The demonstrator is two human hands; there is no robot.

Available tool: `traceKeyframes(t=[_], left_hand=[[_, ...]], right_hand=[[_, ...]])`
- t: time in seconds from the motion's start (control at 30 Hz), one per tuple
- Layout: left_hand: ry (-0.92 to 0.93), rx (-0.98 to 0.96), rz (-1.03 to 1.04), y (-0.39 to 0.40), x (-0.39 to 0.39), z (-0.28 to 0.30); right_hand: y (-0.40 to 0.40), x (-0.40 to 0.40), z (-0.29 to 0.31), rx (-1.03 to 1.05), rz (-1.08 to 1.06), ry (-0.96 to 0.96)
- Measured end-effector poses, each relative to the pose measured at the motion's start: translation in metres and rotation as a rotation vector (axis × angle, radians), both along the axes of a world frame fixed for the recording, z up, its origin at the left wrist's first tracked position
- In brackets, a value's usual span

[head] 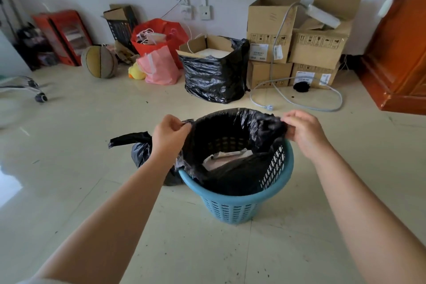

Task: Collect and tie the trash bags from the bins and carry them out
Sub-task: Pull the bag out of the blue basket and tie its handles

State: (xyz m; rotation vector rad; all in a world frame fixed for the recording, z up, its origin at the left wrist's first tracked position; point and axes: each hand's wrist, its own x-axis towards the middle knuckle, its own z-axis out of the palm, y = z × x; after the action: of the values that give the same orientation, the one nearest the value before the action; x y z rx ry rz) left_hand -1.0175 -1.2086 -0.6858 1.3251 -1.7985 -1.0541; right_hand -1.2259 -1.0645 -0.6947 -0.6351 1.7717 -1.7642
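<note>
A pale tiled floor (92, 122) stretches to a white wall, and along that wall clutter is lined up: stacked cardboard boxes (297, 39) on the right, an open box wrapped in a black sack (214, 76), a red plastic bag (161, 37) with a pink bag (159, 67) in front of it, a yellow duck toy (136, 72), a worn basketball (99, 62) and a red cabinet (63, 36). A grey cable (299, 101) loops over the floor before the boxes, and the corner of an orange-brown wooden cabinet (398, 57) stands at the far right.

Nearer to me, a blue slotted plastic bin (232, 207) stands on the floor, lined with a black trash bag (232, 127). The person leans over it with both bare arms stretched out. The left hand (169, 132) pinches the bag's rim on the left side, fingers closed on the plastic; the right hand (304, 130) grips the bunched rim on the right side in the same way. Between them the bag's mouth is pulled up above the bin's edge and held open, showing some pale paper waste (227, 157) at the bottom. Just left of the bin, partly behind the left forearm, a second black bag (140, 150) lies on the floor with its neck already knotted.
</note>
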Motion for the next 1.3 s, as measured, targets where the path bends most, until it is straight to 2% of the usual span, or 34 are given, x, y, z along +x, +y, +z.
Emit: traceKeyframes(t=[0.07, 0.13, 0.2, 0.27, 0.33, 0.4, 0.43, 0.57, 0.67, 0.73, 0.77, 0.83, 0.9, 0.97, 1.03, 1.13, 1.23, 1.3], left_hand=[[-0.022, 0.074, 0.031, -0.003, -0.004, 0.003], [-0.172, 0.195, 0.010, -0.005, -0.008, 0.005], [-0.339, 0.259, -0.063, -0.012, -0.012, 0.004], [-0.396, 0.240, -0.079, -0.017, -0.014, 0.006], [-0.347, 0.201, -0.077, -0.020, -0.014, 0.015], [-0.274, 0.136, -0.074, -0.025, -0.011, 0.026], [-0.211, 0.110, -0.053, -0.028, -0.010, 0.032], [0.162, 0.024, 0.060, -0.035, -0.005, 0.063], [0.338, -0.031, 0.085, -0.038, -0.005, 0.089], [0.515, 0.014, 0.063, -0.040, -0.003, 0.111], [0.585, 0.016, 0.055, -0.040, -0.002, 0.124], [0.670, -0.039, 0.051, -0.043, 0.003, 0.155], [0.732, -0.128, 0.056, -0.048, 0.013, 0.187], [0.747, -0.199, 0.116, -0.051, 0.031, 0.221], [0.752, -0.270, 0.171, -0.052, 0.053, 0.250], [0.627, -0.430, 0.241, -0.059, 0.093, 0.275], [0.558, -0.395, 0.273, -0.066, 0.130, 0.273], [0.455, -0.277, 0.245, -0.071, 0.154, 0.255]], right_hand=[[-0.006, -0.004, 0.002, 0.281, 0.053, 0.082], [-0.011, -0.009, 0.004, 0.666, 0.108, 0.327], [-0.022, -0.014, 0.004, 0.924, 0.246, 0.584], [-0.036, -0.021, 0.002, 1.121, 0.233, 0.784], [-0.048, -0.026, 0.009, 1.181, 0.155, 0.841], [-0.057, -0.035, 0.016, 1.073, 0.128, 0.836], [-0.061, -0.038, 0.024, 0.937, 0.113, 0.759], [-0.076, -0.046, 0.070, 0.202, -0.116, 0.092], [-0.090, -0.043, 0.121, -0.081, 0.022, -0.129], [-0.101, -0.036, 0.155, -0.122, 0.127, -0.055], [-0.105, -0.027, 0.172, -0.098, 0.156, 0.076], [-0.116, -0.011, 0.204, -0.022, 0.131, 0.473], [-0.122, 0.015, 0.242, -0.048, 0.052, 0.815], [-0.123, 0.046, 0.281, -0.230, 0.023, 0.888], [-0.121, 0.074, 0.316, -0.470, 0.043, 0.700], [-0.123, 0.114, 0.351, -0.743, 0.193, 0.272], [-0.130, 0.154, 0.349, -0.764, 0.289, 0.011], [-0.137, 0.178, 0.328, -0.738, 0.326, -0.120]])
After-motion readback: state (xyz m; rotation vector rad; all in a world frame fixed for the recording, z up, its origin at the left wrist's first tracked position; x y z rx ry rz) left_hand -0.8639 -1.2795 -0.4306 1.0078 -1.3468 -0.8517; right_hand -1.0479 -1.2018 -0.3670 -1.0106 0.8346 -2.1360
